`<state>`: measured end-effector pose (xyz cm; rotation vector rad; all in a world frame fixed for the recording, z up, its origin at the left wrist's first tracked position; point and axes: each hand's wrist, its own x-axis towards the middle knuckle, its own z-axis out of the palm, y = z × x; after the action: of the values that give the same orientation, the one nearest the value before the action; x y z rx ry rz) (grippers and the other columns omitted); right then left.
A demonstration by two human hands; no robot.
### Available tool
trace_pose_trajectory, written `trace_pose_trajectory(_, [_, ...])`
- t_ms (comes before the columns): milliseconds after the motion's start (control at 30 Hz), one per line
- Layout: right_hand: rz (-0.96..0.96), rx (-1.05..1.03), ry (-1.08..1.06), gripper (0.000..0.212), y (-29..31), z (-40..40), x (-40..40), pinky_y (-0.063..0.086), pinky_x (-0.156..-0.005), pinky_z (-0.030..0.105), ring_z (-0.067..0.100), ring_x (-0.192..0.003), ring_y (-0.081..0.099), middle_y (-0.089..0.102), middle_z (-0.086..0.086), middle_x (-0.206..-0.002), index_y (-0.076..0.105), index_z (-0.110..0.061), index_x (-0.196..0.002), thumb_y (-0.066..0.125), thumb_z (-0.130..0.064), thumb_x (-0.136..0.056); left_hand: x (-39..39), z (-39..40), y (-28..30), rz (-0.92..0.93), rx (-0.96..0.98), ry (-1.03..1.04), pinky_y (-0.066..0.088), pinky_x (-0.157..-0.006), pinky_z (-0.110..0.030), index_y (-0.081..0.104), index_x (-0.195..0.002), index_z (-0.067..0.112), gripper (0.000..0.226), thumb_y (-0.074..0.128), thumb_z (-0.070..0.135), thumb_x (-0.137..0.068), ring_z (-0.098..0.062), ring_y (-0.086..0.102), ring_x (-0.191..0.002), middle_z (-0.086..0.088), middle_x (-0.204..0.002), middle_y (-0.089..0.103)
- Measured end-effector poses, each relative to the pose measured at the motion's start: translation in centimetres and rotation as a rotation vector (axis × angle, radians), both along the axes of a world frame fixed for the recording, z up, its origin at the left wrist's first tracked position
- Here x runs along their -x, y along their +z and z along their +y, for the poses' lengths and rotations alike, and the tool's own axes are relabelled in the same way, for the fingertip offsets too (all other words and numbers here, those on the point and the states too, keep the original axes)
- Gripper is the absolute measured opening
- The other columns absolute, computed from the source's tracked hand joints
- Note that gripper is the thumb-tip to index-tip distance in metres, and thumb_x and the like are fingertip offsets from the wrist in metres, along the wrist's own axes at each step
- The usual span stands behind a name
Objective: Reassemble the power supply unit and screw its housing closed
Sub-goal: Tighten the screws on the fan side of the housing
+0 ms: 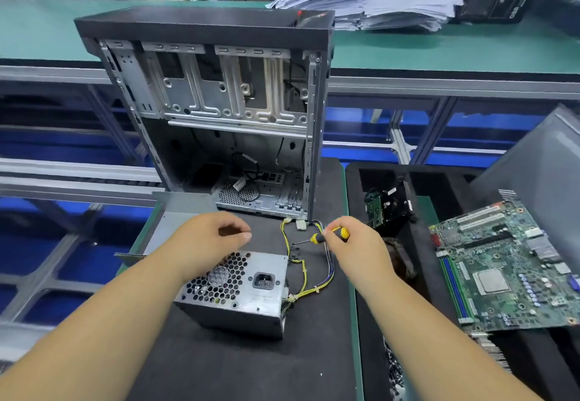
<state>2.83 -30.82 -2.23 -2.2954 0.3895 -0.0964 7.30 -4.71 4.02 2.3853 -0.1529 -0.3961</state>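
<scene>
open mat near, computer case behind

Both bare forearms reach into view from the lower edge, the left from about 7 o'clock and the right from about 5 o'clock, converging toward the middle of the frame. The left hand sits palm down with its back to the camera, fingers curled loosely inward and the thumb extended toward 3 o'clock; whether the fingertips touch anything beneath them cannot be told. The right hand lies at about 3 o'clock from the left, well apart from it, wrist bent slightly inward. Its thumb and fingers pinch the yellow handle of a screwdriver, whose shaft points toward 9 o'clock.
</scene>
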Motion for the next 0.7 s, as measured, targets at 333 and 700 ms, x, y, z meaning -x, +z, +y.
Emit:
trace_pose_trajectory(333, [0.005, -0.019, 0.062, 0.012, -0.7, -0.7, -0.9, 0.042, -0.052, 0.028, 0.007, -0.059, 0.053, 0.058, -0.009, -0.062, 0.06, -0.037, -0.078, 0.061, -0.041, -0.09, 2.0, -0.8, 0.6, -0.126, 0.205, 0.207, 0.04, -0.07, -0.006, 0.073, -0.094, 0.035, 0.014, 0.065, 0.023, -0.092, 0.003, 0.061, -0.086, 0.014, -0.091, 0.069])
trace_pose_trajectory(700, [-0.269, -0.28, 0.036, 0.009, 6.7, -5.3, 1.1, 0.054, -0.06, 0.044, 0.024, -0.059, 0.058, 0.07, -0.011, -0.069, 0.066, -0.039, -0.083, 0.06, -0.037, -0.089, 2.8, -5.0, 0.0, -0.081, 0.433, 0.298, 0.051, -0.08, -0.035, 0.07, -0.09, 0.041, 0.018, 0.061, 0.025, -0.094, -0.021, 0.065, -0.099, 0.003, -0.101, 0.07])
